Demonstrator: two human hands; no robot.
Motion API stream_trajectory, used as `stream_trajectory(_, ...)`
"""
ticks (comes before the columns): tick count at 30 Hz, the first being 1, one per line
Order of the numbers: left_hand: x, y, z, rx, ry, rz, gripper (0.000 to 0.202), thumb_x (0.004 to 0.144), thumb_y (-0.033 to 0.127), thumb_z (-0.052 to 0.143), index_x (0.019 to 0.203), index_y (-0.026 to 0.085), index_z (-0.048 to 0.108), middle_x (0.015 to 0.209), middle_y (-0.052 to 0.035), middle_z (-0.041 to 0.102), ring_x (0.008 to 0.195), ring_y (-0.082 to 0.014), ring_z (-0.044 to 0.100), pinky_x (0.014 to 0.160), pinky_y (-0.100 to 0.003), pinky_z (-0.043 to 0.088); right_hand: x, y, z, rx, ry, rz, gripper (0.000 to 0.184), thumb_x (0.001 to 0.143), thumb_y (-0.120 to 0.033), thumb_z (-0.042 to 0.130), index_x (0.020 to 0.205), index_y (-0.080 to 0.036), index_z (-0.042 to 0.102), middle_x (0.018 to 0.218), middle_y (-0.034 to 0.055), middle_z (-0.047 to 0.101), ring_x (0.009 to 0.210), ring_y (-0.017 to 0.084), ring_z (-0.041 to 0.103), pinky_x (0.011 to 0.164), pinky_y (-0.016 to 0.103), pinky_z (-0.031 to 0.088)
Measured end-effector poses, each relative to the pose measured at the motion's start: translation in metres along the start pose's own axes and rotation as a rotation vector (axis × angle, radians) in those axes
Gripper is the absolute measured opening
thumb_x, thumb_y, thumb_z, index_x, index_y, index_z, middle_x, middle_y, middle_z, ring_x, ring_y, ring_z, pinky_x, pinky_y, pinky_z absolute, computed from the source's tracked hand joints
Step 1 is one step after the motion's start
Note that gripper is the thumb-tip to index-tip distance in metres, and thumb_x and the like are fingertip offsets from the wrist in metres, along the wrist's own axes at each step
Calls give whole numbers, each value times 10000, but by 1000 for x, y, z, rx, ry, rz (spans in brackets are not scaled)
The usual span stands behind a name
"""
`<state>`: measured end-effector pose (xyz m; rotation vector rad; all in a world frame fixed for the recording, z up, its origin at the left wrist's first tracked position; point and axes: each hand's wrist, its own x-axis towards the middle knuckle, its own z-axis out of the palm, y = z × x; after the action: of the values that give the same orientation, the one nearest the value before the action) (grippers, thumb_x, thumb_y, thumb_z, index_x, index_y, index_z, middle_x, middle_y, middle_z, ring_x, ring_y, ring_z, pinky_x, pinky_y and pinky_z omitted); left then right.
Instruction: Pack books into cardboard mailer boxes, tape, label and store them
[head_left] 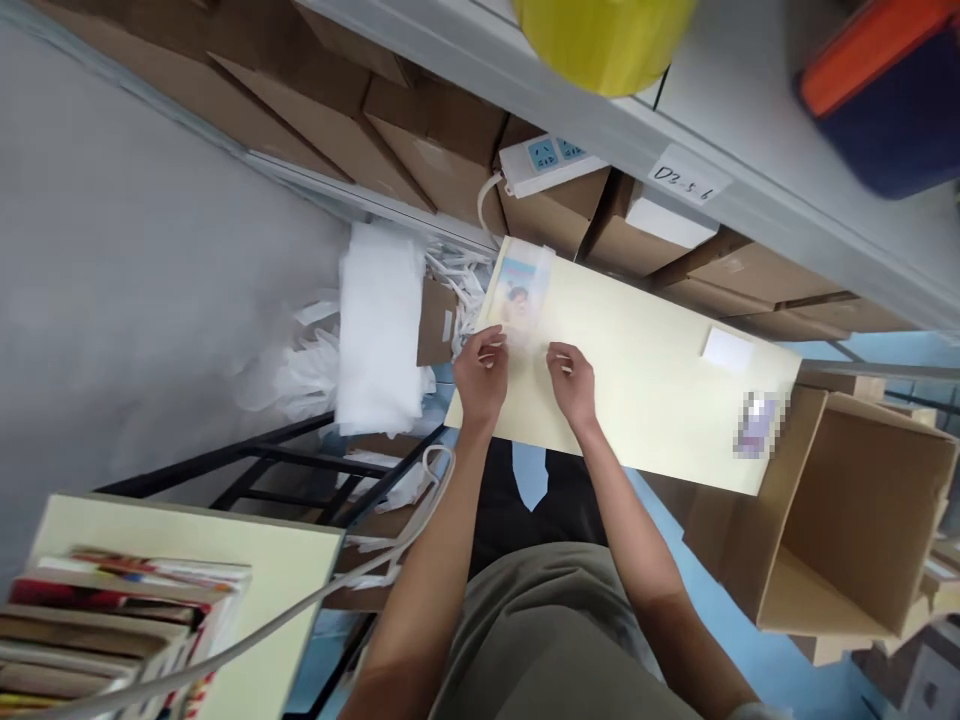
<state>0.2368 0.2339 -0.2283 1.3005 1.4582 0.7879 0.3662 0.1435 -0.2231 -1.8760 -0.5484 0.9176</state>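
Observation:
A booklet with a blue-and-pink cover (519, 290) lies in a clear plastic bag (545, 268) at the left end of a pale yellow board-like tabletop (637, 380). My left hand (482, 378) is closed, its thumb and fingers pinched at the bag's near left corner. Just right of the bag's near edge, my right hand (573, 384) has its fingers curled together. Whether a bit of the thin plastic is between those fingertips is too faint to tell. A white slip (727, 349) and a blurred-out small item (759, 425) rest on the right part of the tabletop.
An open cardboard box (862, 510) stands at the right. White wrapping sheets (381, 330) hang at the left. A power strip (551, 163) sits on cartons under the grey shelf (600, 130). Books (97, 630) fill the lower left, with a cable (322, 592) crossing there.

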Motion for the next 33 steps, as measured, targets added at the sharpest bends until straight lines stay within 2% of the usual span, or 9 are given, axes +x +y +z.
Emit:
stream_trajectory(3, -43, 19, -16, 19, 42, -5, 327, 897, 210, 672, 1189, 224, 818, 1115, -96, 843, 837, -178, 738, 761, -296, 614, -19, -17, -15, 1, -74, -26, 275, 1019, -410, 644, 1180, -220, 760, 1256, 131, 843, 1013, 238, 814, 924, 399, 685)
stream_trajectory(8, -99, 41, -64, -29, 163, -12, 326, 869, 298, 700, 1161, 224, 825, 1128, -87, 839, 713, -151, 632, 714, -295, 582, -47, -61, -26, 20, -175, -120, 287, 1008, -446, 674, 1178, -231, 758, 1234, 116, 853, 1025, 246, 815, 952, 415, 681)
stream_trajectory(13, -141, 57, -119, -172, 314, 31, 377, 830, 393, 733, 1142, 205, 827, 1074, -87, 830, 699, -147, 609, 651, -273, 532, -97, -112, -23, 5, -260, -252, 337, 1014, -513, 704, 1191, -234, 767, 1236, 104, 858, 1029, 232, 807, 934, 385, 680)
stream_trajectory(16, -169, 69, -163, -268, 422, 82, 379, 821, 409, 756, 1136, 211, 826, 1071, -89, 824, 742, -156, 635, 700, -280, 561, -141, -136, -9, 10, -320, -335, 361, 1010, -530, 722, 1201, -228, 771, 1234, 110, 860, 1031, 235, 809, 936, 390, 681)
stream_trajectory(19, -207, 74, -222, -309, 539, 166, 316, 863, 416, 749, 1104, 224, 822, 1085, -87, 812, 771, -160, 651, 757, -296, 588, -194, -152, 25, 10, -420, -400, 386, 1001, -559, 746, 1194, -227, 776, 1223, 108, 864, 1044, 245, 817, 961, 413, 689)
stream_trajectory(23, -270, 61, -322, -302, 749, 241, 259, 920, 392, 727, 1102, 233, 819, 1125, -82, 802, 790, -159, 658, 776, -295, 601, -285, -159, 99, -20, -656, -467, 454, 989, -625, 761, 1209, -228, 771, 1214, 117, 866, 1057, 256, 834, 965, 420, 702)
stream_trajectory(29, -379, 5, -470, -309, 1083, 198, 219, 934, 300, 702, 1112, 229, 808, 1169, -86, 815, 905, -190, 728, 837, -306, 630, -442, -138, 207, -143, -1107, -567, 495, 970, -679, 756, 1191, -236, 782, 1196, 113, 857, 948, 234, 841, 856, 374, 696)
stream_trajectory(31, -419, -19, -510, -304, 1193, 166, 215, 932, 259, 684, 1107, 224, 805, 1178, -89, 820, 929, -193, 746, 861, -311, 634, -488, -127, 236, -167, -1226, -565, 481, 954, -665, 777, 1170, -236, 786, 1158, 105, 862, 912, 231, 836, 819, 363, 689)
stream_trajectory(33, -461, -43, -542, -312, 1319, 116, 217, 933, 237, 679, 1113, 221, 800, 1169, -87, 827, 993, -202, 769, 921, -324, 640, -530, -115, 260, -196, -1344, -560, 463, 943, -655, 788, 1139, -236, 788, 1112, 93, 867, 888, 224, 830, 811, 360, 687)
